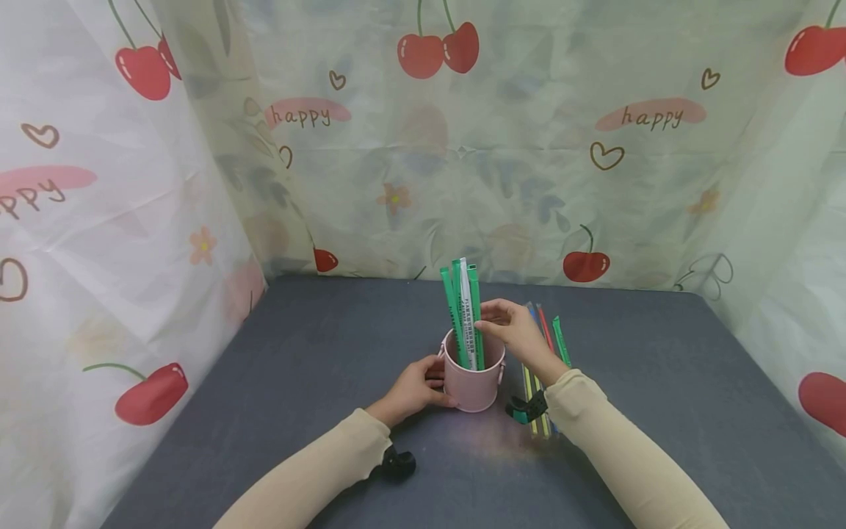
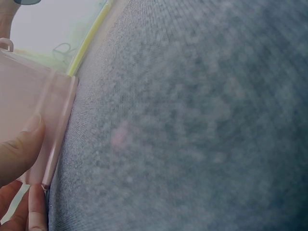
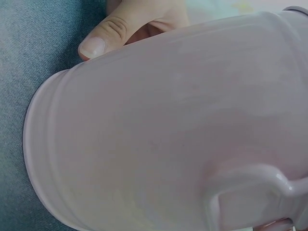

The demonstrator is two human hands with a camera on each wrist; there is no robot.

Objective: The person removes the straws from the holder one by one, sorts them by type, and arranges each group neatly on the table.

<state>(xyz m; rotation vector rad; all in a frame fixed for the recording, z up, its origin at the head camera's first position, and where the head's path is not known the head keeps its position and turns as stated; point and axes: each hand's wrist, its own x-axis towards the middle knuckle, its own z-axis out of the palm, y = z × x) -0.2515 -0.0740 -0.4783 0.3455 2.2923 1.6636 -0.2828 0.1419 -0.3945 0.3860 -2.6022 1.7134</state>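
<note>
A small pink bucket [image 1: 471,386] with side handles stands upright on the dark table, and several green and white paper-wrapped straws [image 1: 466,316] lean in it, sticking up above the rim. My left hand [image 1: 418,386] holds the bucket by its left side, thumb low on the wall near the base; the left wrist view shows that thumb [image 2: 21,151] pressed against the pink wall. Above the rim, my right hand [image 1: 512,330] pinches the rightmost green wrapped straw between thumb and fingers. The bucket's wall [image 3: 144,130] fills most of the right wrist view, hiding most of the right hand.
Beside the bucket on the right, partly under my right forearm, lie long yellow, blue and red sticks [image 1: 546,426] and another green wrapped straw [image 1: 561,342]. A patterned curtain [image 1: 423,162] with cherries rises behind the table [image 1: 344,330] and along both sides.
</note>
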